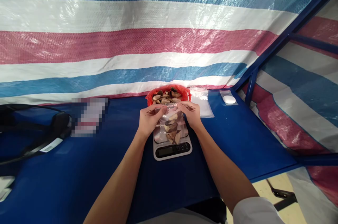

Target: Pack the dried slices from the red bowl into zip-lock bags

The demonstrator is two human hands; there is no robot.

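Clear bag (173,125) held by its upper edge in both hands, directly over the kitchen scale (173,153). At the left corner the edge is pinched between thumb and fingers of the left hand (149,120); at the right corner it is pinched likewise by the right hand (192,113). Both grips are closed down on the film, with the mouth of the bag stretched between them. Whether the mouth is sealed cannot be told.

Several brown-and-pale curved pieces (173,130) are contained in the bag, gathered in a rough column down its middle. Most of the weighing plate is covered by the bag; whether weight is borne by the plate or by the fingers cannot be made out. Scale set flat on the blue table (116,167), its dark display and round buttons turned toward the person. No figure can be read on the display.

Just behind the scale, an open red bag (188,94) is filled with more pieces of the same kind. To its right, flat clear bags (202,102) are laid out; farther right, a white rounded object (229,99) is set on a small clear packet. At far left, a black strapped device (60,125) is seen. Space backed by striped sheeting (132,44).
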